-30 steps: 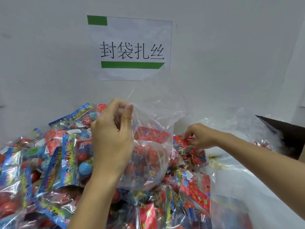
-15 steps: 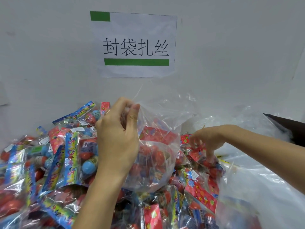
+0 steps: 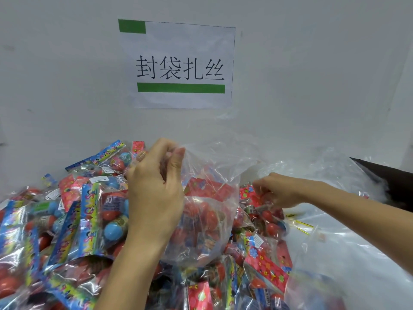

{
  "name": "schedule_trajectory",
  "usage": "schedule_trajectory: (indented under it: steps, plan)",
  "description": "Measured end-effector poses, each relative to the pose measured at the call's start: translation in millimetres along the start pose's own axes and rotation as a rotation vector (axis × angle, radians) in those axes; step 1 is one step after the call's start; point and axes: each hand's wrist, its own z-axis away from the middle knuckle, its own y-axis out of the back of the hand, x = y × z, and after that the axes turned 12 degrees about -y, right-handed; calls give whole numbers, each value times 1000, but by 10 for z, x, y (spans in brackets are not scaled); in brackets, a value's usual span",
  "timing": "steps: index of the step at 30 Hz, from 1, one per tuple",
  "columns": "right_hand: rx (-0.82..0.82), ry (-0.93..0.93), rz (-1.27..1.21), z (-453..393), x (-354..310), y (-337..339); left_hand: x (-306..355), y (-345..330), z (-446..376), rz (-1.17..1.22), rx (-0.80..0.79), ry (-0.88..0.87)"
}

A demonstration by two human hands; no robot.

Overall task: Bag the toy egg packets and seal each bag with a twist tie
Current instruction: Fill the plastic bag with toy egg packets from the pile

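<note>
Here, a clear thin plastic bag [image 3: 207,211], partly filled with red toy egg packets, is held up at the frame's centre, its rim pinched by the left hand [image 3: 156,186]. At three o'clock, a red flowered packet [image 3: 248,193] on the heap of cellophane toy egg packets [image 3: 73,211] is gripped by the right hand [image 3: 277,190]. The film is judged soft, slippery and light; the rim is best pinched, the packets taken by their stiffer card headers.
</note>
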Motion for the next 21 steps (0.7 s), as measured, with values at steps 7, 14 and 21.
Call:
schedule_trajectory:
  steps: [7, 14, 21]
  plan:
    - [-81, -6, -167, 54, -85, -129, 8, -2, -2, -12, 1, -12]
    - [-302, -102, -333, 55, -13, -22, 25, -5, -12, -14, 7, -1]
    - [-224, -92, -198, 6, 43, 41, 14, 9, -15, 3, 6, -16]
